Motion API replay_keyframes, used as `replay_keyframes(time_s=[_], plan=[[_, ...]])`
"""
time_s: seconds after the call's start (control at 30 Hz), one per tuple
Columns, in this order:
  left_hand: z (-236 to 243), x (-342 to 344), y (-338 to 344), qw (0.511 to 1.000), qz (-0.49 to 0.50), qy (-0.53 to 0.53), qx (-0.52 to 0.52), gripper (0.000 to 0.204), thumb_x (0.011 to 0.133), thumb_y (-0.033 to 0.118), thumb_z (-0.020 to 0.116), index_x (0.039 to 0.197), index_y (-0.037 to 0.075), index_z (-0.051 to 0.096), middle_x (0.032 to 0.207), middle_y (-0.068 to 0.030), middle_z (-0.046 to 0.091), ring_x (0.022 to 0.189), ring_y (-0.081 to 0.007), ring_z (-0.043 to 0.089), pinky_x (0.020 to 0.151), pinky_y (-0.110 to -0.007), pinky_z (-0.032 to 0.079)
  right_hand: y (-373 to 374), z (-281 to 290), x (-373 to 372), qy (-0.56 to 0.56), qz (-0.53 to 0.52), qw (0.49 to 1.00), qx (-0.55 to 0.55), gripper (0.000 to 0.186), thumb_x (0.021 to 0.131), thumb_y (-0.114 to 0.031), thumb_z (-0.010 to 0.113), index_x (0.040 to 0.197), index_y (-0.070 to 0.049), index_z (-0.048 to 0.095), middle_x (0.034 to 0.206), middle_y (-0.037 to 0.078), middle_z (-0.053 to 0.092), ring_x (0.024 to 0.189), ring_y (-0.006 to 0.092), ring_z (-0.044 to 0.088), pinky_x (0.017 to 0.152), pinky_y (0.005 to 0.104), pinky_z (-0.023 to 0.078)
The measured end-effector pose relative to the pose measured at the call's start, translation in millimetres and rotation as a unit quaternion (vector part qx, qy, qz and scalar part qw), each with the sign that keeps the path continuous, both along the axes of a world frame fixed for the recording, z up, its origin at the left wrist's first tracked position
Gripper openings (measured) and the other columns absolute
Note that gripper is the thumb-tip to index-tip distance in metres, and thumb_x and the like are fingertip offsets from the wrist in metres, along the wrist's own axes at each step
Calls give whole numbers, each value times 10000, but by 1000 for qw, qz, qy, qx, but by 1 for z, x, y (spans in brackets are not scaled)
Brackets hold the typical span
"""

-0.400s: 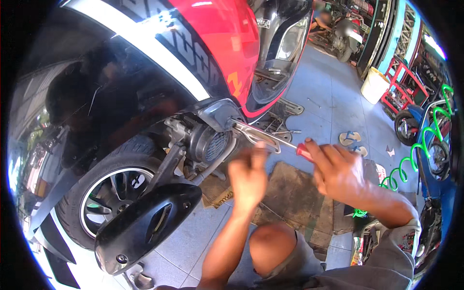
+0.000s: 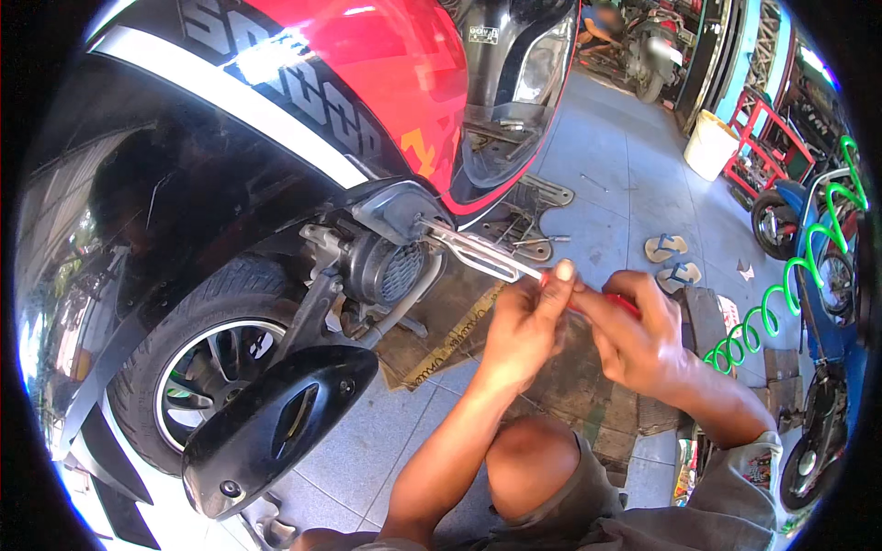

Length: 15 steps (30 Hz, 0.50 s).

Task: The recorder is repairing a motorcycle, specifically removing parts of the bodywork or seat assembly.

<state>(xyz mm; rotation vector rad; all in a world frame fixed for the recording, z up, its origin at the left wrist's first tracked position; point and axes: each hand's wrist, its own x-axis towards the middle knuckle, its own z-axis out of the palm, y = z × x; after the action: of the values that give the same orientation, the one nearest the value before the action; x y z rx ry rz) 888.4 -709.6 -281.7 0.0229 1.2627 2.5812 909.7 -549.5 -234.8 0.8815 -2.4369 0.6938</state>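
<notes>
Both hands are on a screwdriver point(image 2: 627, 305) with a red handle and a long metal shaft. My right hand point(image 2: 640, 335) wraps round the handle from the right. My left hand point(image 2: 525, 332) closes about the front of the handle, its thumb lying along the top. The shaft slants up and left to a dark plastic cover point(image 2: 393, 213) on the side of a red and black scooter point(image 2: 395, 64), beside a looped metal bar point(image 2: 491, 266). I cannot make out the tip's contact with the cover.
Below the cover are a round fan grille point(image 2: 397, 275), the wheel point(image 2: 220, 367) and a black muffler point(image 2: 276, 441). Cardboard point(image 2: 441, 321) lies on the tiles. To the right are sandals point(image 2: 678, 274), a green coiled hose point(image 2: 781, 298), a white bucket point(image 2: 710, 147) and a blue motorbike point(image 2: 822, 285).
My left hand, blurred beside the shaft before, has moved right and closed on the screwdriver next to my right hand. The scooter sits slightly further left in the picture.
</notes>
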Motion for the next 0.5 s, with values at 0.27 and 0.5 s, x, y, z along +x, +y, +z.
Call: replay_keyframes(time_s=[0.27,0.5], plan=[[-13,-1,-11,999,-19,41,16,333,943,310,602,1042,-8,616,621,42,441,551,-65,423,493,-226,347,0,-6,10,-510,-117,774,-356,292,877,-177,662,1065,28,574,937,153,596,769,177,579,713,312,470],[-20,-19,-72,749,500,158,-404,420,842,262,737,1029,-52,531,582,36,424,537,-73,366,492,-286,314,-14,-53,10,-183,-140,879,-418,474,791,-43,699,1187,31,449,903,118,553,772,179,553,724,280,453]])
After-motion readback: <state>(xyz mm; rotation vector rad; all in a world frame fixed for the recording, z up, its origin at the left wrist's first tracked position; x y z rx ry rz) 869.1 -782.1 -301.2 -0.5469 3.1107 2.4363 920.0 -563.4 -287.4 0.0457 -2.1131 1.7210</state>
